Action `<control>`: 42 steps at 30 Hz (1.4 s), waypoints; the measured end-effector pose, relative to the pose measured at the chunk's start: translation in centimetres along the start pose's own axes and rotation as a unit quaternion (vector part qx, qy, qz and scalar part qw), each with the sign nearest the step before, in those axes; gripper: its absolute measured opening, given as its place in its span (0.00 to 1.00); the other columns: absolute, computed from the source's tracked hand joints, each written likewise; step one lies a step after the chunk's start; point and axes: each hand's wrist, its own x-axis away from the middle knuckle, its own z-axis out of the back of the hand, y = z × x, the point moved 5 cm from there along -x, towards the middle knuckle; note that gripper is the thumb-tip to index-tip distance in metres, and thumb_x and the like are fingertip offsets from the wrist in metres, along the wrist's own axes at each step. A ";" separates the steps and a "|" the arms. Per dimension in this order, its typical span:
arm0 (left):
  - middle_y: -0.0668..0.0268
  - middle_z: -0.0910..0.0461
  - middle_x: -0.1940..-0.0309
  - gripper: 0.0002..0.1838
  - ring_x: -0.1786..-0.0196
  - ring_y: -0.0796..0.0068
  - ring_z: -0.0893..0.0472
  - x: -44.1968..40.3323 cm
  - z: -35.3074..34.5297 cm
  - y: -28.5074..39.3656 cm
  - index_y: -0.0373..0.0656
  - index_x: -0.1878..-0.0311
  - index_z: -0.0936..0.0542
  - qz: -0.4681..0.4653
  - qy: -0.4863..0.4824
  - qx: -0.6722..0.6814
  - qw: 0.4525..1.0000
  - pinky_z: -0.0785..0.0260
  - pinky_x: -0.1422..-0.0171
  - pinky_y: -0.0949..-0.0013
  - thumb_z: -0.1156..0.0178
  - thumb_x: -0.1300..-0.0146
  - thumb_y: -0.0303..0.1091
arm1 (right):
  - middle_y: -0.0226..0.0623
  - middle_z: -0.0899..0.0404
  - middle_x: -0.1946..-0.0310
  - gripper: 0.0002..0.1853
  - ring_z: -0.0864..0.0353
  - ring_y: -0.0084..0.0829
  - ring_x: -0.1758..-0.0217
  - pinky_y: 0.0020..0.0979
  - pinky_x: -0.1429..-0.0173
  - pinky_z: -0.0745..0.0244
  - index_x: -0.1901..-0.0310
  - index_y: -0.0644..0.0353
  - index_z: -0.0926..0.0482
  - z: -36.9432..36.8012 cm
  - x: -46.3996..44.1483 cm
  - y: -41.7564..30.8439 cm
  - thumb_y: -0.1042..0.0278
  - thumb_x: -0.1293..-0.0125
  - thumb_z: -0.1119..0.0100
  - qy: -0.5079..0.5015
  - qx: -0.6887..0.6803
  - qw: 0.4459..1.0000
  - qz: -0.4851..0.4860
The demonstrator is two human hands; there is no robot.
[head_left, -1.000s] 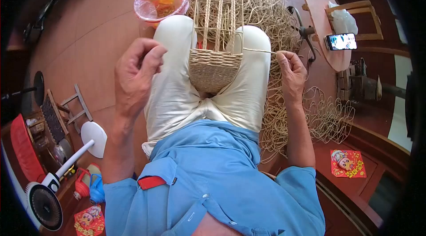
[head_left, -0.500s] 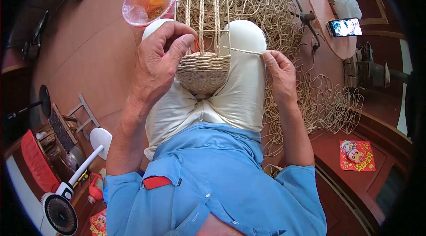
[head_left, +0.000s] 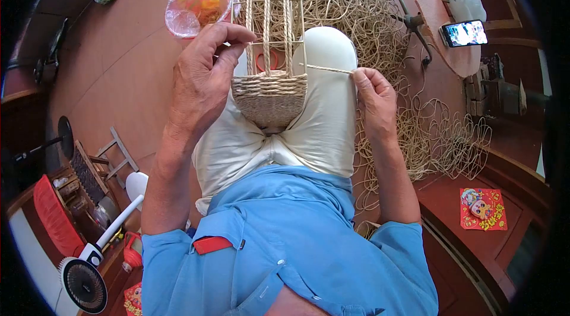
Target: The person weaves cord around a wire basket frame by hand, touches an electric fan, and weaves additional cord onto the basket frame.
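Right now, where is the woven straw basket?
In the head view's upper centre, the woven straw basket sits between cream trouser legs, right of the left hand.

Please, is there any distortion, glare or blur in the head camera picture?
Head view: wide-angle distortion, black corners; head view: trousers nearly washed out in places, phone screen bright, its details unclear; head view: woven basket and right hand fairly sharp.
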 end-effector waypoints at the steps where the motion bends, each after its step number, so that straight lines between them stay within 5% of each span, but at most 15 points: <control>1: 0.72 0.13 0.54 0.09 0.54 0.82 0.20 0.1 0.1 -0.2 0.39 0.42 0.12 0.000 0.000 0.000 1.000 0.25 0.44 0.73 0.38 0.19 0.23 | 0.22 0.13 0.57 0.12 0.19 0.13 0.56 0.20 0.48 0.23 0.46 0.62 0.12 0.2 0.0 0.2 0.61 0.16 0.32 0.001 0.000 1.000 0.000; 9: 0.66 0.13 0.55 0.07 0.53 0.78 0.16 0.2 -0.2 0.5 0.37 0.46 0.12 -0.001 -0.004 0.026 1.000 0.22 0.44 0.71 0.36 0.22 0.23 | 0.19 0.15 0.61 0.11 0.24 0.11 0.60 0.18 0.55 0.27 0.47 0.64 0.12 0.2 0.3 -2.9 0.63 0.16 0.31 0.057 0.086 0.987 0.126; 14: 0.70 0.13 0.53 0.09 0.50 0.82 0.17 0.4 -1.2 1.3 0.37 0.42 0.13 -0.012 -0.044 -0.024 0.999 0.24 0.41 0.73 0.35 0.20 0.24 | 0.17 0.25 0.70 0.07 0.35 0.13 0.71 0.25 0.66 0.34 0.53 0.62 0.10 -0.2 0.2 -2.9 0.68 0.22 0.26 0.120 0.155 0.965 0.177; 21: 0.70 0.15 0.54 0.10 0.53 0.82 0.18 0.1 -2.3 2.0 0.37 0.42 0.12 -0.028 -0.060 -0.056 0.996 0.24 0.44 0.73 0.33 0.22 0.23 | 0.21 0.24 0.65 0.07 0.34 0.14 0.68 0.21 0.61 0.34 0.51 0.63 0.10 -1.1 2.3 -4.8 0.69 0.22 0.26 0.126 0.274 0.908 0.291; 25: 0.64 0.16 0.58 0.11 0.59 0.73 0.16 -0.2 -3.4 3.5 0.39 0.43 0.12 -0.054 -0.087 -0.105 0.989 0.22 0.50 0.67 0.31 0.27 0.24 | 0.26 0.24 0.71 0.07 0.30 0.20 0.71 0.29 0.62 0.28 0.53 0.62 0.09 -1.6 2.3 -4.6 0.68 0.24 0.25 0.127 0.241 0.926 0.260; 28: 0.62 0.17 0.59 0.11 0.59 0.69 0.15 -0.1 -4.1 4.1 0.40 0.44 0.12 -0.060 -0.111 -0.119 0.985 0.22 0.50 0.65 0.31 0.27 0.25 | 0.24 0.17 0.67 0.10 0.25 0.17 0.66 0.27 0.59 0.25 0.52 0.62 0.09 -1.4 1.2 -1.8 0.63 0.23 0.26 0.072 0.139 0.984 0.086; 33: 0.59 0.17 0.58 0.09 0.59 0.60 0.15 -0.2 -5.1 4.0 0.41 0.47 0.12 -0.148 -0.105 -0.159 0.970 0.22 0.51 0.60 0.30 0.28 0.24 | 0.28 0.14 0.64 0.12 0.20 0.19 0.60 0.29 0.54 0.22 0.51 0.62 0.10 -1.6 1.5 -2.3 0.61 0.22 0.28 0.059 0.165 0.979 0.103; 35: 0.58 0.18 0.59 0.09 0.58 0.58 0.15 -0.2 -5.2 4.1 0.41 0.47 0.12 -0.103 -0.123 -0.167 0.973 0.22 0.51 0.58 0.30 0.29 0.23 | 0.29 0.16 0.66 0.11 0.21 0.19 0.63 0.28 0.56 0.23 0.52 0.63 0.10 -1.6 1.1 -1.5 0.63 0.22 0.27 0.058 0.146 0.982 0.106; 37: 0.58 0.18 0.59 0.08 0.58 0.58 0.15 -0.3 -5.5 3.9 0.41 0.48 0.13 -0.128 -0.122 -0.172 0.969 0.22 0.51 0.57 0.30 0.29 0.23 | 0.18 0.19 0.68 0.10 0.26 0.12 0.63 0.22 0.58 0.27 0.51 0.63 0.09 -1.6 1.2 -2.1 0.63 0.21 0.27 0.060 0.168 0.979 0.101; 42: 0.58 0.20 0.60 0.07 0.57 0.56 0.16 -0.5 -6.1 3.9 0.40 0.50 0.14 -0.155 -0.120 -0.197 0.961 0.22 0.51 0.56 0.30 0.29 0.23 | 0.18 0.18 0.66 0.11 0.25 0.12 0.62 0.21 0.57 0.27 0.51 0.63 0.10 -2.0 0.8 -2.0 0.62 0.21 0.27 0.055 0.143 0.982 0.110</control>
